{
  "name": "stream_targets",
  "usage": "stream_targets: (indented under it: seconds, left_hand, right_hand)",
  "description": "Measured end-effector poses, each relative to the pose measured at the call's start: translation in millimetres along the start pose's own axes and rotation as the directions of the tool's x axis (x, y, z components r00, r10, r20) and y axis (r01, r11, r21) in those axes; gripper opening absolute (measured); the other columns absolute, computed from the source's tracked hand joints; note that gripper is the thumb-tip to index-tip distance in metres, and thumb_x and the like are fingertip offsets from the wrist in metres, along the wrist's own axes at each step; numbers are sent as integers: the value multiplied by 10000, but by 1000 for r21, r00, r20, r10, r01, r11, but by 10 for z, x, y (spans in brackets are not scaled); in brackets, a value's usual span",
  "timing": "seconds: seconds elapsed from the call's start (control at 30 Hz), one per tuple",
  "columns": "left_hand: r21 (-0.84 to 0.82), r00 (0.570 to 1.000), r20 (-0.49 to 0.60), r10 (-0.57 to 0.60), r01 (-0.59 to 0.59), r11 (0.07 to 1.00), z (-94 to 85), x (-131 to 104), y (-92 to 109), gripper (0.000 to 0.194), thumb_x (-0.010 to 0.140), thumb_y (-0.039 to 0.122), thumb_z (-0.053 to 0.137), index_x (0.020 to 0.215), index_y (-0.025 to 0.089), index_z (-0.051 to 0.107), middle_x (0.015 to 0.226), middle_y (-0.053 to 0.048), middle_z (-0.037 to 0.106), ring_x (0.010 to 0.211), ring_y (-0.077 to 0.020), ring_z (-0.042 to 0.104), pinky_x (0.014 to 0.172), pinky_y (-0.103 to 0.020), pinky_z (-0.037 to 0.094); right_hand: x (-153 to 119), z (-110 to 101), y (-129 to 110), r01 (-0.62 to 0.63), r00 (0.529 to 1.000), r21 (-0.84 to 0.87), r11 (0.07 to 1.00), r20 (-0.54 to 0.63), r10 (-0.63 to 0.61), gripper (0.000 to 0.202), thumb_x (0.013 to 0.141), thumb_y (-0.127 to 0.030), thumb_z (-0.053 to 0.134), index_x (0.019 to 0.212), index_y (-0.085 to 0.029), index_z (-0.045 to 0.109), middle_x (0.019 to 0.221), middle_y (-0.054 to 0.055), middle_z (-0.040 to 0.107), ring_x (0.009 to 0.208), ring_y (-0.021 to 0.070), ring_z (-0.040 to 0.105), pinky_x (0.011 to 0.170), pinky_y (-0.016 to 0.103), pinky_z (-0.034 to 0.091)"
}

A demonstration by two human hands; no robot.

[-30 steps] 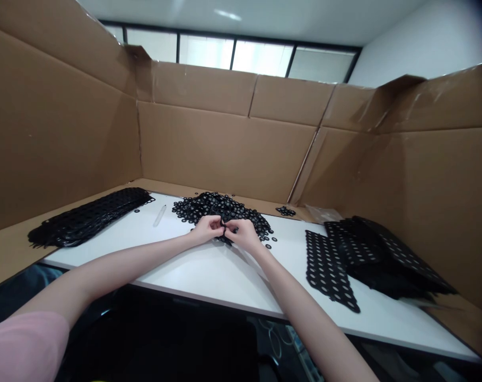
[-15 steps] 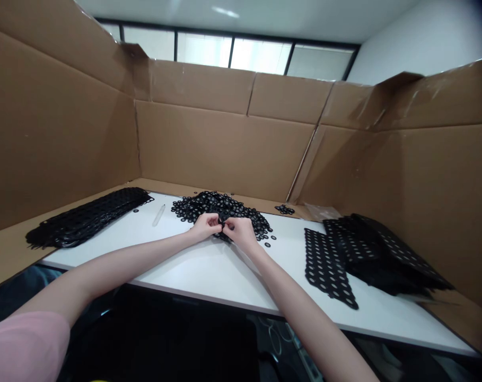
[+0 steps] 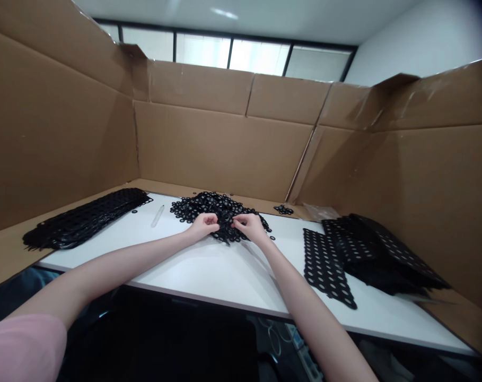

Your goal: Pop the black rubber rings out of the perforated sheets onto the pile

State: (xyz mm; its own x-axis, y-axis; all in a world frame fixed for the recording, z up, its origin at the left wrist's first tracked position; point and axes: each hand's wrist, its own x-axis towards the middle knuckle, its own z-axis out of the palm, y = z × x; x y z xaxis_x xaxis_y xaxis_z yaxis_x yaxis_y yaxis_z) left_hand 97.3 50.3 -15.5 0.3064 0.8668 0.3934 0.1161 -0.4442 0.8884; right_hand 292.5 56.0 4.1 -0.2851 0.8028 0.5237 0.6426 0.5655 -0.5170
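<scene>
Small black rings lie heaped in a pile [image 3: 209, 202] at the middle of the white table. In front of the pile, my left hand [image 3: 203, 227] is closed, thumb and fingers pinched together. A little to its right, my right hand [image 3: 251, 228] is also closed in a pinch, its fingertips over the rings. Whatever either pinch holds is too small and dark to tell from the black rings behind. A gap with black rings showing through separates the two hands.
A long stack of black perforated sheets [image 3: 89, 217] lies at the left, a white pen-like tool [image 3: 158, 216] beside it. More perforated sheets [image 3: 376, 252] and a single strip [image 3: 328, 265] lie at the right. Cardboard walls [image 3: 225, 143] surround the white table [image 3: 209, 276].
My hands were together at one black piece and are now apart. The right hand has moved to the right; the left has barely shifted.
</scene>
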Motion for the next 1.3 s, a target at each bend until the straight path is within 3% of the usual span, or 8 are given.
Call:
stream_targets:
  seconds: [0.53, 0.73, 0.9, 1.07, 1.3]
  left_hand:
    - [-75, 999, -9, -51, 50, 996, 1, 17, -26, 181, 638, 240, 584, 581, 154, 435, 463, 62, 467, 427, -57, 371, 440, -182, 256]
    - [-107, 997, 52, -61, 66, 992, 14, 26, -43, 266, 682, 369, 611, 778, 132, 538, 563, 36, 522, 434, -70, 433, 445, -201, 340]
    - [23, 998, 29, -53, 52, 998, 66, 11, -48, 394, 641, 459, 676, 810, 123, 561, 612, 24, 530, 512, -87, 462, 477, -201, 336]
    - [140, 999, 2, -39, 38, 989, 63, 12, -66, 302, 647, 398, 681, 700, 106, 623, 574, 13, 531, 537, -101, 428, 501, -217, 282]
    - [6, 990, 116, -77, 77, 997, 35, 21, -54, 308, 656, 397, 654, 736, 101, 637, 539, 21, 514, 486, -90, 427, 487, -218, 317]
  right_hand:
    - [22, -56, -17, 73, 997, 12, 997, 12, -73, 201, 761, -213, 503, 724, -180, 698, 703, 16, 719, 728, 174, 661, 727, 260, 480]
    - [0, 29, -65, 40, 998, 127, 991, 46, -46, 203, 768, -234, 505, 775, -168, 697, 738, 36, 721, 718, 177, 668, 704, 271, 505]
    - [-1, 85, -98, 1, 1000, 177, 984, 27, -6, 177, 735, -234, 539, 765, -153, 693, 764, 60, 722, 736, 198, 677, 692, 286, 523]
    - [-2, 78, -126, -28, 1000, 235, 972, 9, 27, 175, 729, -241, 541, 774, -147, 682, 742, 68, 721, 733, 203, 685, 700, 293, 530]
    - [9, 79, -81, -22, 997, 71, 997, -66, 27, 168, 730, -225, 535, 782, -183, 689, 705, 22, 722, 721, 184, 683, 738, 280, 513]
